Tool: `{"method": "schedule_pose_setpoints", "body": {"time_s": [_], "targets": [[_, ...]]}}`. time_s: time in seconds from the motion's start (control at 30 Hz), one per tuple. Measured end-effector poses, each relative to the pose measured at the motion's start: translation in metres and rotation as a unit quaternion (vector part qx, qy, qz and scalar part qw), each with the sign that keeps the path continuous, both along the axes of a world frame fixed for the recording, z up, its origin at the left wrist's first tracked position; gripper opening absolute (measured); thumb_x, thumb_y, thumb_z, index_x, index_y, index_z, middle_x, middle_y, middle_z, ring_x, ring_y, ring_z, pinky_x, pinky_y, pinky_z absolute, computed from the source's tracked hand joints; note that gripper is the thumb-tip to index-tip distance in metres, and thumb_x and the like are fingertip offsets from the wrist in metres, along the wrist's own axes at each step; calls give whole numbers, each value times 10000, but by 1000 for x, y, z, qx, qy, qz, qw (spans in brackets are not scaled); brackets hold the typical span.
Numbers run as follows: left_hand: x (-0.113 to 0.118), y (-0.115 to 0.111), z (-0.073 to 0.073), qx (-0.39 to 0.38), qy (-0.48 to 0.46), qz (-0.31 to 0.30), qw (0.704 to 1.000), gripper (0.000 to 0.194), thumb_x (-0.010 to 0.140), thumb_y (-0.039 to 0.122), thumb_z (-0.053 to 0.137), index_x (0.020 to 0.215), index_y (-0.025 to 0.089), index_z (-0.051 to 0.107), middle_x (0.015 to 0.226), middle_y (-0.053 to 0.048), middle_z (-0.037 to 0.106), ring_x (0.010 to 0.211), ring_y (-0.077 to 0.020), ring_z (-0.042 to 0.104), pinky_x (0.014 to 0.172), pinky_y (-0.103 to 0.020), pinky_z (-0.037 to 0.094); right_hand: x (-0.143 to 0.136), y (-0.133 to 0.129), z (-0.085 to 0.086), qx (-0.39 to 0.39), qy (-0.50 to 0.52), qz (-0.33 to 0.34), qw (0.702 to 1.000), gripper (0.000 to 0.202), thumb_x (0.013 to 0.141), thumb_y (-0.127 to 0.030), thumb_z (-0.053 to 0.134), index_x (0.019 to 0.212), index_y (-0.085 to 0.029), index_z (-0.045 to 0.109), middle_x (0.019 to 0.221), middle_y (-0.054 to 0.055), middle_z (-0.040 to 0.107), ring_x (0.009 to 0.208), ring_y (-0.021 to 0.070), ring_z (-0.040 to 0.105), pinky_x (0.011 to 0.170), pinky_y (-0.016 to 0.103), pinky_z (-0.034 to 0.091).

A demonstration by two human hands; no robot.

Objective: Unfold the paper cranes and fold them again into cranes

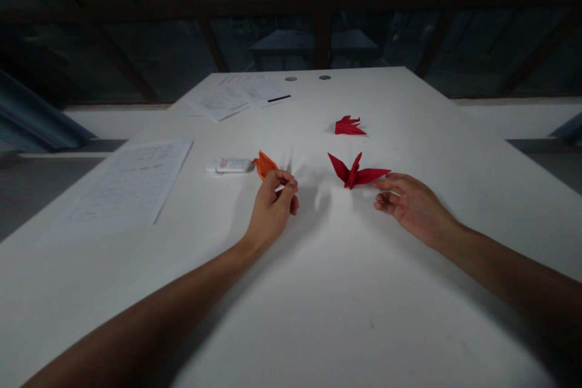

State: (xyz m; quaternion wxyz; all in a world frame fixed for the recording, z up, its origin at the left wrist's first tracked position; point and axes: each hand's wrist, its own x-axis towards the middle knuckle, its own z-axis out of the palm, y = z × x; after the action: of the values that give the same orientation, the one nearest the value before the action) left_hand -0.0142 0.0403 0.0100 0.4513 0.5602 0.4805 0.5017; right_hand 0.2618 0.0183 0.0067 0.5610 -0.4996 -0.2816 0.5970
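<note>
Close to an orange paper crane (pixel 265 164), my left hand (pixel 274 201) has its thumb and fingers pressed together. It covers the crane's lower right part; whatever is in the pinch, if anything, is hidden. A red paper crane (pixel 352 177) with spread wings sits on the table between my hands. The fingers of my right hand (pixel 413 206) are loosely bent and apart, at the tip of its right wing; whether they touch it I cannot tell. Farther back lies a second red folded paper piece (pixel 349 126), its points facing right.
A white eraser-like block (pixel 234 165) with printing lies left of the orange crane. Written sheets (pixel 131 176) cover the table's left side, with more papers (pixel 222 97) and a black pen (pixel 279 99) behind. Two round discs (pixel 291 79) sit near the white table's (pixel 327 315) far edge.
</note>
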Motion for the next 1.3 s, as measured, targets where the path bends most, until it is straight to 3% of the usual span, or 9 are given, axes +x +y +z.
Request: {"method": "schedule_pose_setpoints", "body": {"time_s": [0.57, 0.77, 0.93, 1.07, 1.17, 1.3], "targets": [[0, -3, -1, 6, 22, -23, 999, 125, 919, 300, 599, 957, 212, 519, 778, 36, 562, 544, -74, 536, 491, -200, 409, -4, -2, -1, -2, -6, 9, 1000, 372, 705, -205, 832, 969, -240, 572, 855, 14, 666, 682, 172, 646, 651, 359, 577], [-2, -4, -7, 16, 76, -72, 994, 116, 920, 313, 611, 968, 215, 570, 684, 38, 552, 576, -108, 523, 541, -217, 404, -10, -4, 0, 25, -28, 19, 999, 378, 692, -186, 821, 971, -240, 572, 829, -13, 642, 667, 157, 630, 611, 327, 568], [-2, -6, -9, 46, 116, -118, 985, 154, 917, 296, 605, 1044, 210, 586, 800, 7, 607, 653, -126, 555, 596, -234, 431, -10, -4, -3, 57, -69, 62, 994, 245, 727, -261, 806, 858, -217, 604, 790, -23, 627, 659, 140, 616, 609, 310, 553], [-2, -6, -11, 64, 152, -142, 976, 130, 944, 293, 562, 1040, 205, 569, 783, 15, 597, 659, -122, 546, 602, -226, 424, -8, -5, -11, 98, -184, 116, 971, 159, 844, -346, 704, 866, -206, 632, 721, -23, 621, 618, 149, 661, 616, 304, 541], [-1, -7, -11, 84, 205, -172, 960, 107, 963, 288, 527, 1018, 204, 564, 760, 23, 591, 638, -114, 527, 590, -222, 401, -11, -9, -15, 172, -295, 118, 932, 132, 862, -326, 665, 902, -201, 671, 875, 7, 640, 610, 131, 676, 608, 296, 560], [0, -10, -8, 116, 272, -194, 935, 111, 975, 276, 504, 1044, 214, 567, 789, 24, 622, 637, -111, 530, 608, -232, 397, -15, -13, -16, 194, -360, 124, 904, 355, 881, -254, 612, 1230, -248, 674, 1067, 42, 659, 673, 129, 693, 647, 312, 605]]}}
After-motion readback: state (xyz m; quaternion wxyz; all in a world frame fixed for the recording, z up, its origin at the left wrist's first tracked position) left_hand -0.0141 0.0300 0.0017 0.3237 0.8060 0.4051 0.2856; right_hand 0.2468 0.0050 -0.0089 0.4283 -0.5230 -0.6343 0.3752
